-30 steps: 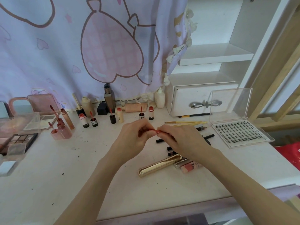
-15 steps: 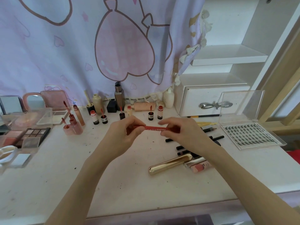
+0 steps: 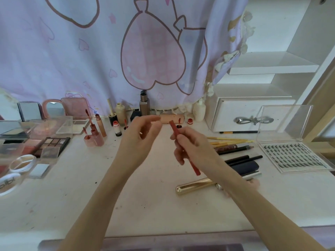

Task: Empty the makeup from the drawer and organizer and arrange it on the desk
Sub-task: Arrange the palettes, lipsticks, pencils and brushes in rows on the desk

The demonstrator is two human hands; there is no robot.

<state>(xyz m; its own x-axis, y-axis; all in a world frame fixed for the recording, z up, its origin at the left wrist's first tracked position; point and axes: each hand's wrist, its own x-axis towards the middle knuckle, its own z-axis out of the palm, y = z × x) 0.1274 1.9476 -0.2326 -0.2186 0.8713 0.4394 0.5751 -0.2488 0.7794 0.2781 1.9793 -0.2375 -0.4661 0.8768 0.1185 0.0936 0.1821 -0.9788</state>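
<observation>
Above the middle of the white bench [image 3: 145,196], the right hand [image 3: 194,149] grips a slim red lip pencil [image 3: 183,142], its fingers curled round the shaft. The pencil's long axis slants, upper end pointing away toward the curtain [image 3: 72,60], lower end toward the glossy gold tube [image 3: 195,186] lying below. The left hand [image 3: 139,140] hovers beside it, blurred, fingers loosely spread, holding nothing visible.

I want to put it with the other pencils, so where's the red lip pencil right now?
In the head view the red lip pencil is just right of centre, gripped in the right hand above the desk, tilted, beyond the gold tube.
</observation>
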